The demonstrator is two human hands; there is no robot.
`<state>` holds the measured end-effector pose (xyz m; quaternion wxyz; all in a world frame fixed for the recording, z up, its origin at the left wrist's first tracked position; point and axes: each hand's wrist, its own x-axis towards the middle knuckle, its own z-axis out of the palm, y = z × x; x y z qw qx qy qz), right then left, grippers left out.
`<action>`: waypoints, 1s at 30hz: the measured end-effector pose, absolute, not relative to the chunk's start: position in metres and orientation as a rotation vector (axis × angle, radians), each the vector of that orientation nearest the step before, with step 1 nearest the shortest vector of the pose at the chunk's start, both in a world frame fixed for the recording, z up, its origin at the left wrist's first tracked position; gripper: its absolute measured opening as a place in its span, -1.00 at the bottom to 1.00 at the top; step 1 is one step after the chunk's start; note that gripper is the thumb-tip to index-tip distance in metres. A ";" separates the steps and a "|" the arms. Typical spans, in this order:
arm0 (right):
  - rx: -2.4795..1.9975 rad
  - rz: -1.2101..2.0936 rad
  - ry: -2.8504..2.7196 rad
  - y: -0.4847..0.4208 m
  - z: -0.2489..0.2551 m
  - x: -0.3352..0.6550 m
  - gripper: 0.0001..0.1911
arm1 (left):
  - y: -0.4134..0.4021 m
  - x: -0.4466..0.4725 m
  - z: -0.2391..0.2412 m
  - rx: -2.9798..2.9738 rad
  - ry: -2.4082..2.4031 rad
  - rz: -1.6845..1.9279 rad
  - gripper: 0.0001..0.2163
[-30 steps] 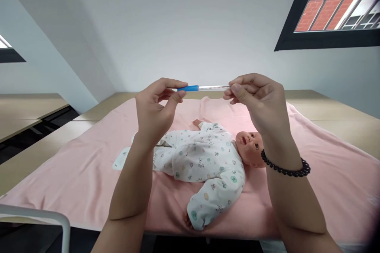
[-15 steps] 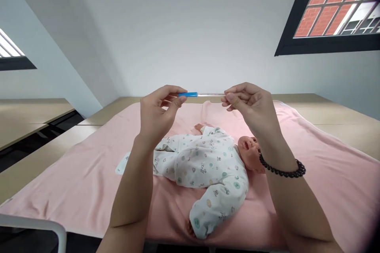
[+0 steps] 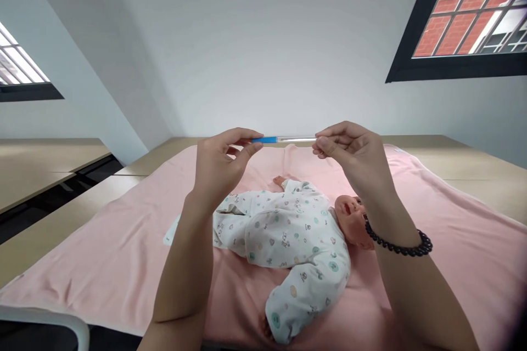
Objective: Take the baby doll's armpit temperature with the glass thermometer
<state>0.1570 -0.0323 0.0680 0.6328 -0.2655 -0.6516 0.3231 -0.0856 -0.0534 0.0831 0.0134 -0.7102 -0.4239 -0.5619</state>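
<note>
A slim glass thermometer (image 3: 297, 139) with a blue end is held level between my two hands, above the far part of the bed. Thumb and fingers of my left hand (image 3: 224, 156) pinch its blue end. At the clear end, the fingertips of my right hand (image 3: 349, 148) are closed, covering the tip. Below them a baby doll (image 3: 288, 230) in white printed clothes lies on its back, head to the right. My right forearm hides part of its head, and my left forearm crosses in front of its legs.
A pink blanket (image 3: 119, 252) covers the wooden bed top (image 3: 473, 159) under the doll. At the lower left is a white metal rail (image 3: 53, 315). Another wooden surface (image 3: 45, 159) stands to the left, past a dark gap. Behind are a white wall and barred windows.
The view has tilted slightly, so everything sits a little lower and further right. Both hands keep their pinch on the thermometer, and the doll lies as before.
</note>
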 end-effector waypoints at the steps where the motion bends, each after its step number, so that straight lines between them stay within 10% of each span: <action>1: -0.596 0.723 -1.495 -0.031 0.068 0.157 -0.80 | -0.052 -0.086 0.082 -2.211 -1.322 -1.745 -0.92; 30: -0.548 0.850 -1.295 0.032 0.047 0.198 -0.71 | -0.048 -0.116 0.098 -1.815 -1.137 -2.199 -0.91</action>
